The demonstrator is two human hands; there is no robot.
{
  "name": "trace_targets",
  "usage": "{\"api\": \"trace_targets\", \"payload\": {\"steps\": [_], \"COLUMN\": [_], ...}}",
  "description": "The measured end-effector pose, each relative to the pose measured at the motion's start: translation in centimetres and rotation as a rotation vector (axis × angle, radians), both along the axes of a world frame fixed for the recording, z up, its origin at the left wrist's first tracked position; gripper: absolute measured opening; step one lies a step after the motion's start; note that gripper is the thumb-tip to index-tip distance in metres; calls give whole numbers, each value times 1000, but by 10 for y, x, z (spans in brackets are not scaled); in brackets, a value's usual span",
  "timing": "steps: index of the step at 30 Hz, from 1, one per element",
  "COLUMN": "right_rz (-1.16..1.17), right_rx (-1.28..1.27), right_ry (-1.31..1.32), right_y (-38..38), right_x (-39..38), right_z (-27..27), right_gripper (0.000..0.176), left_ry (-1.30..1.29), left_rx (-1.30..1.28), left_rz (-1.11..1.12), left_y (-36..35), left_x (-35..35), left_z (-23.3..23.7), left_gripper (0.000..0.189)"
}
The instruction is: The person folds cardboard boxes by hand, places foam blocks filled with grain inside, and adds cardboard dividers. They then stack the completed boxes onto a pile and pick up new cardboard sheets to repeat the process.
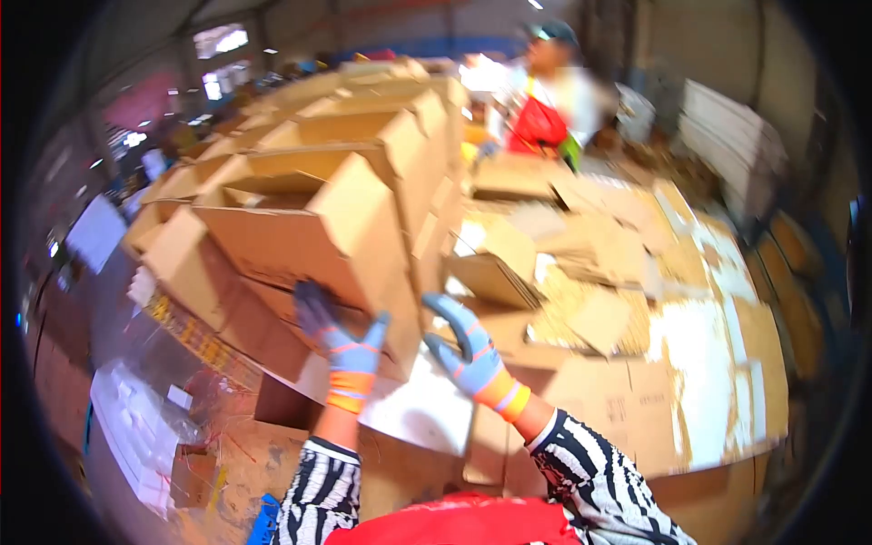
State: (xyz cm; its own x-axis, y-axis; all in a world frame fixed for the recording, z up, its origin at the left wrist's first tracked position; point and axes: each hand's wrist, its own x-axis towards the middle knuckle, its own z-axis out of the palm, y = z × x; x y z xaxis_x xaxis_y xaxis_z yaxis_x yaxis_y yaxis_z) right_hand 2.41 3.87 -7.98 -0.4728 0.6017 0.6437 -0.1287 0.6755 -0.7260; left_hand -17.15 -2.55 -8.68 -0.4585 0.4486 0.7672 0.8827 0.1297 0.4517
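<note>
Both my hands wear grey gloves with orange cuffs. My left hand (343,338) lies with fingers spread against the near face of an open cardboard box (282,241), low on its side. To the right, my right hand (461,343) is apart from the box, its fingers curved and thumb spread with nothing between them. The box stands upright with its top flaps raised. Behind it run several more open cardboard boxes (350,132) in rows. Under the right hand shows a white sheet (422,409) on the work surface.
Flattened cardboard pieces (590,236) lie piled on the table at right, beside a folded carton (498,263). A person (549,100) with a cap and red garment stands beyond the table. White plastic bags (136,427) lie at lower left. White panels (727,136) stack at back right.
</note>
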Motion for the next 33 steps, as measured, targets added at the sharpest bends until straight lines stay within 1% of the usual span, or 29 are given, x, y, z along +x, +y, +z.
{"api": "trace_targets", "payload": {"steps": [2,3,4,5,6,7,8,9,10,11,12,14,15,16,17,18,20,21,22,24,26,27,28,30,31,32,33], "right_rz": [-114,-151,-176,-280,-380,-536,-690,-833,-972,-1080,-1187,-1181,-1158,-1101,-1016,-917,-708,-621,-556,-557,-598,-620,-545,-479,-607,-712,-777], "right_rx": [15,-49,-45,-36,-23,7,41,-19,-72,-124,-175,-342,-495,-693,-870,-1046,-1095,-998,-979,-1007,-962,-952,-1007,-1101,-719,-299,-115], "right_ry": [-142,-211,-279,-332,-386,-461,-540,-533,-521,-562,-600,-529,-557,-526,-509,-485,-563,-502,-462,-319,-333,-347,-290,-329,-613,-860,-882], "right_y": [-32,-47,-55,-64,-70,-74,-78,-81,-82,-79,-73,-55,-42,-26,-17,-9,-7,-8,-7,-13,-12,-15,-12,-10,-14,-18,-22], "right_x": [49,76,103,131,160,191,223,253,284,317,351,425,450,467,487,486,473,477,488,510,545,564,579,585,589,589,572], "right_z": [-39,-57,-67,-82,-99,-109,-116,-120,-124,-129,-136,-170,-173,-182,-189,-180,-147,-151,-163,-179,-197,-205,-213,-193,-201,-209,-161], "right_gripper": [49,47,46,47,48,49,50,50,49,52,56,64,77,86,88,91,89,85,79,76,73,72,71,70,68,65,61], "left_ry": [-82,-111,-135,-161,-316,-530,-817,-957,-1236,-1512,-1609,-1793,-1953,-1974,-1948,-1917,-1776,-1858,-1869,-1786,-1457,-1342,-1226,-511,-1420,-1444,-1191], "left_rx": [154,108,82,61,-22,-126,-298,-553,-606,-650,-665,-681,-606,-613,-570,-526,-598,-610,-587,-620,-604,-667,-734,-930,-655,-480,-525], "left_rz": [-164,-203,-229,-312,-455,-586,-694,-632,-651,-619,-667,-775,-842,-866,-907,-941,-930,-897,-901,-819,-707,-644,-580,-513,-377,-496,-442], "left_y": [-9,-20,-30,-36,-40,-45,-49,-49,-49,-49,-49,-39,-35,-34,-34,-34,-34,-38,-39,-50,-62,-66,-67,-59,-44,-45,-52], "left_x": [11,24,35,45,56,72,83,93,98,103,117,149,149,159,167,173,173,174,190,209,239,250,254,258,284,303,295], "left_z": [-14,-19,-28,-50,-78,-109,-141,-169,-201,-233,-231,-226,-266,-249,-237,-234,-248,-255,-238,-253,-278,-288,-297,-282,-246,-215,-228], "left_gripper": [95,89,82,78,72,65,65,64,63,65,67,74,73,71,70,69,73,71,71,71,59,57,55,54,52,54,52]}}
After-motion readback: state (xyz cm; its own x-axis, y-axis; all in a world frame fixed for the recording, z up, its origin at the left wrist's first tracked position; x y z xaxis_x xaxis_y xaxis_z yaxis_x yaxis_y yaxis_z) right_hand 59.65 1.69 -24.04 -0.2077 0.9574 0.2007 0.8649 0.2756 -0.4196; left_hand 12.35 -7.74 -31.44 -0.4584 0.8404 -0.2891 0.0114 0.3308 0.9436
